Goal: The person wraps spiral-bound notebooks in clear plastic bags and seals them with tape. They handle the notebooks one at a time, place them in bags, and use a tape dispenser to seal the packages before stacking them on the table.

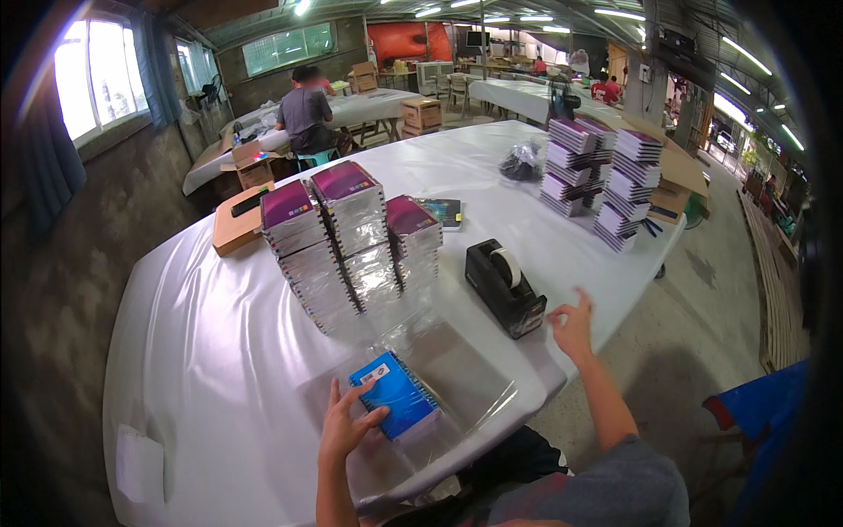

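Observation:
A blue spiral-bound notebook (406, 406) with a small white label lies on a clear plastic sheet (474, 369) at the table's near edge. My left hand (344, 428) rests on the notebook's left side with its fingers spread. To the right, my right hand (573, 328) is raised just beside the cutting end of a black tape dispenser (505, 290). Its thumb and forefinger come together in a pinch while other fingers stretch out. What the pinch holds, if anything, is too small to make out.
Wrapped notebook stacks (342, 237) with purple covers stand beyond the sheet. More notebook piles (625, 189) rise at the far right, near a black plastic bundle (522, 162). A brown cardboard box (239, 227) sits left. Another person (305, 116) sits at a farther table.

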